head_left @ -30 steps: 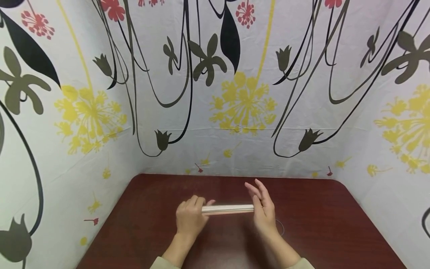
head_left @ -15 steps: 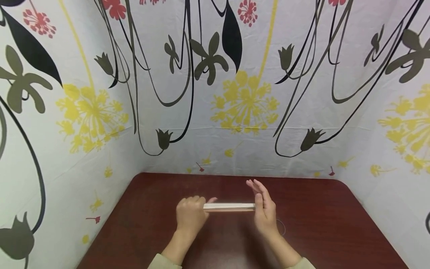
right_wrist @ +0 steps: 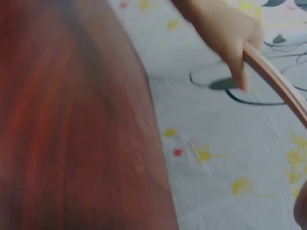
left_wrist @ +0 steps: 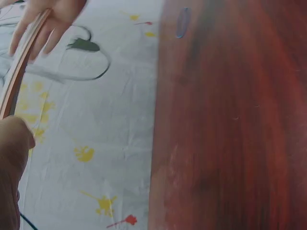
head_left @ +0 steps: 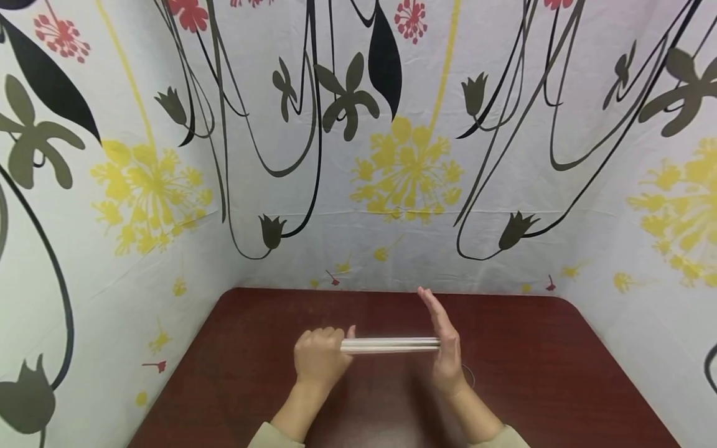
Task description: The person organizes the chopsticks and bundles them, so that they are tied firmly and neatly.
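In the head view my left hand (head_left: pixel 321 356) grips one end of a bundle of slim, pale wooden chopsticks (head_left: pixel 389 345), its thumb pointing up. The bundle lies level above the table. Against its other end stands the palm of my right hand (head_left: pixel 446 348), fingers straight and pointing up and away. The left wrist view shows the chopsticks (left_wrist: pixel 23 64) running up to the spread right hand (left_wrist: pixel 53 21). From the right wrist, the left hand (right_wrist: pixel 230 36) is seen curled round the chopsticks (right_wrist: pixel 276 79). Its covered end of the bundle is hidden.
A thin loop like a rubber band (head_left: pixel 469 375) lies on the dark red-brown table (head_left: pixel 538 367), partly behind the right wrist. The loop (left_wrist: pixel 183 22) shows whole in the left wrist view. Flower-patterned cloth (head_left: pixel 358 267) hangs round the table's back and sides.
My right hand has shifted slightly right and its fingers have straightened, the palm now flat at the chopsticks' ends. More of the bundle's length shows. The left hand keeps its grip.
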A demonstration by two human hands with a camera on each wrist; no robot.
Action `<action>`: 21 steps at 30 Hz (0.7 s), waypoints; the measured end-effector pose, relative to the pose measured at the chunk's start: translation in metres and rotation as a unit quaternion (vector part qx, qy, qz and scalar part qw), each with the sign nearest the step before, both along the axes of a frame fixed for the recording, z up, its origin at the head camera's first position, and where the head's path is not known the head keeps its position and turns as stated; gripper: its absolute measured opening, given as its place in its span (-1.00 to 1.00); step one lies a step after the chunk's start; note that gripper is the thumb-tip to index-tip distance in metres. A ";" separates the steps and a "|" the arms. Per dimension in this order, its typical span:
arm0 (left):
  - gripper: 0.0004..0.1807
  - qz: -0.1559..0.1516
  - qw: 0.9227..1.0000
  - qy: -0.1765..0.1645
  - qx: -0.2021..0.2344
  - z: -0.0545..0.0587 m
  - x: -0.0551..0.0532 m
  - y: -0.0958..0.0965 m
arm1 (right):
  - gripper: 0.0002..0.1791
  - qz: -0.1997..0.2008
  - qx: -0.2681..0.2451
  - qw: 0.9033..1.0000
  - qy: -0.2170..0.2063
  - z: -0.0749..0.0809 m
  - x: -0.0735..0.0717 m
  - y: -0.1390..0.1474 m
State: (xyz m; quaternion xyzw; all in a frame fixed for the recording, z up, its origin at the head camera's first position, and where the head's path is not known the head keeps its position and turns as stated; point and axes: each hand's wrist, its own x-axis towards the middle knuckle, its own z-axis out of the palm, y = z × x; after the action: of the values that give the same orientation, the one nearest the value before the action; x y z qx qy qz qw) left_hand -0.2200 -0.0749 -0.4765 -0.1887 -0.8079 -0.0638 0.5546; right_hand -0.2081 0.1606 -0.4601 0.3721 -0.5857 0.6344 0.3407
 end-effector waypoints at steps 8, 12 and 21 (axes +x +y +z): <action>-0.54 0.003 1.000 -0.013 -0.019 0.003 0.001 0.005 | -0.12 -0.044 0.039 0.998 0.008 0.004 0.001 0.003; -0.57 0.006 0.999 -0.027 -0.024 0.001 0.002 0.005 | -0.08 -0.003 0.018 1.000 -0.024 0.004 0.003 0.006; -0.51 -0.010 1.000 -0.009 -0.007 0.000 0.001 0.003 | -0.07 -0.015 0.045 0.999 0.007 -0.001 0.003 0.008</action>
State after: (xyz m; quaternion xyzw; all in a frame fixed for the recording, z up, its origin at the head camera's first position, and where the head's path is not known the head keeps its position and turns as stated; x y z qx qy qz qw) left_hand -0.2191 -0.0716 -0.4765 -0.1995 -0.8116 -0.0654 0.5452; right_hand -0.2048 0.1688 -0.4614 0.3823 -0.6169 0.5995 0.3374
